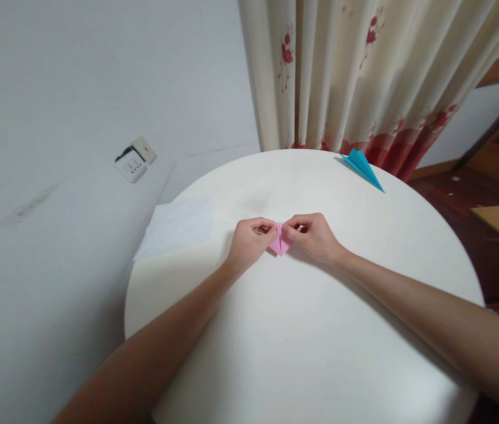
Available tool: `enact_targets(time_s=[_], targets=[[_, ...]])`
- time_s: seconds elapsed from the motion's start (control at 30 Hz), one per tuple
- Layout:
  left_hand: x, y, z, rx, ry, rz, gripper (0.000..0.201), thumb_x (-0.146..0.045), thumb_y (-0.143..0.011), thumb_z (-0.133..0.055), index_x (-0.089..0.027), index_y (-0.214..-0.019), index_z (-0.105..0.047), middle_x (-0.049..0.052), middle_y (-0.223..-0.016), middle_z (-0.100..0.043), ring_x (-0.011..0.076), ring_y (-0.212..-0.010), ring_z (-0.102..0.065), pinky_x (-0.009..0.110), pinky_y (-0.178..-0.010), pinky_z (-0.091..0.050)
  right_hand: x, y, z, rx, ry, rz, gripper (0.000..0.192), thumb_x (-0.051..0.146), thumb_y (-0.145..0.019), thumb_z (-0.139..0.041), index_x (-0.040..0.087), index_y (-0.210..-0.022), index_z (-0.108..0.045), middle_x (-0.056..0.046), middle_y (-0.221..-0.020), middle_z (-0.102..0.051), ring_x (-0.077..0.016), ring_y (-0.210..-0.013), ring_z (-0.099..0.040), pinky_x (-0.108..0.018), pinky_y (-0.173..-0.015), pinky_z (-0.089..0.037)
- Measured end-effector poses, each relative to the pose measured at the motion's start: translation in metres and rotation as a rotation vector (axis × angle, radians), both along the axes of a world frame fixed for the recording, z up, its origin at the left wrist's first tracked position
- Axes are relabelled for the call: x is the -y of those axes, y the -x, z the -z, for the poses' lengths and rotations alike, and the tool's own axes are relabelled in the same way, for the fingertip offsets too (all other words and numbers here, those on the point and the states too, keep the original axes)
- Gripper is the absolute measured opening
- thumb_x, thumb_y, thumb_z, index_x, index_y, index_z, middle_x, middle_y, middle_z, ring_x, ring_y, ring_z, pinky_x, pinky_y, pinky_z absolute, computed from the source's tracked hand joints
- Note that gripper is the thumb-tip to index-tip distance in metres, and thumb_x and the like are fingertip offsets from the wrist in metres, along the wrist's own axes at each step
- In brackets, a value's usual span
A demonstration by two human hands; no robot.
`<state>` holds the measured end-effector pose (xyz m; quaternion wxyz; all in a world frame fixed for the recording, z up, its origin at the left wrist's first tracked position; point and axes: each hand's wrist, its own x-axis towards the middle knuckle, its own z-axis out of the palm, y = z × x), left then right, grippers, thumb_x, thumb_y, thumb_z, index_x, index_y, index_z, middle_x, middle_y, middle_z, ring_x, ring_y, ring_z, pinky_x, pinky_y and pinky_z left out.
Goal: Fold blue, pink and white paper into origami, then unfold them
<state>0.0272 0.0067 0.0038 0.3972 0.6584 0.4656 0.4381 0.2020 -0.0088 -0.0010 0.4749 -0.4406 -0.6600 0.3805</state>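
A small piece of folded pink paper (280,245) is held between my hands above the middle of the white round table (311,330). Its lower end comes to a point, and a crease or slit runs down its centre. My left hand (251,240) pinches its left side between thumb and fingers. On the right side, my right hand (315,235) has the same kind of pinch. The fingertips cover the paper's upper corners. Whether its tip touches the tabletop I cannot tell.
A blue paper plane (363,169) lies near the table's far right edge. White sheets of paper (178,227) overhang the left edge beside the wall. A wall socket (131,165) is at left, a patterned curtain (346,76) behind. A cardboard piece (496,219) lies low at right.
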Motion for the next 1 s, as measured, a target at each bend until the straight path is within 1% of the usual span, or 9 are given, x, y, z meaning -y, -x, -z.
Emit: enact_targets(time_s=[0.23,0.43,0.77,1.0], targets=[[0.0012,0.0000,-0.0048,0.033,0.035,0.008,0.012,-0.027,-0.075,-0.070,-0.016,-0.074,-0.074,0.004,-0.072,-0.071,0.0147,-0.065,-0.061,0.025,-0.062,-0.046,-0.0003,-0.0017,-0.0008,-0.011,0.008,0.000,0.019,0.021,-0.075,-0.057,0.013,-0.072,-0.074,-0.004,-0.068,-0.070,-0.0142,-0.062,-0.057,-0.024,-0.057,-0.042],[0.0031,-0.0017,-0.0098,0.100,0.085,0.005,0.013,-0.029,-0.072,-0.072,-0.016,-0.072,-0.073,0.004,-0.072,-0.070,0.0151,-0.066,-0.060,0.026,-0.063,-0.045,0.0010,-0.0010,-0.0037,-0.021,0.008,0.023,0.019,0.020,-0.073,-0.057,0.013,-0.069,-0.074,-0.004,-0.067,-0.070,-0.0141,-0.061,-0.057,-0.024,-0.056,-0.042],[0.0026,-0.0015,-0.0098,0.097,0.083,0.010,0.010,-0.026,-0.072,-0.070,-0.016,-0.070,-0.071,0.002,-0.069,-0.068,0.0132,-0.065,-0.058,0.025,-0.063,-0.043,0.0022,-0.0014,-0.0049,-0.036,0.007,0.040,0.017,0.019,-0.072,-0.057,0.014,-0.066,-0.072,-0.004,-0.066,-0.069,-0.0149,-0.062,-0.057,-0.024,-0.056,-0.043],[0.0021,0.0006,-0.0085,0.095,0.079,0.001,0.011,-0.027,-0.075,-0.070,-0.017,-0.073,-0.072,0.003,-0.073,-0.069,0.0139,-0.067,-0.058,0.026,-0.065,-0.044,0.0016,-0.0016,-0.0056,-0.058,0.005,0.055,0.017,0.018,-0.071,-0.057,0.014,-0.066,-0.072,-0.003,-0.065,-0.067,-0.0146,-0.062,-0.056,-0.025,-0.058,-0.044]])
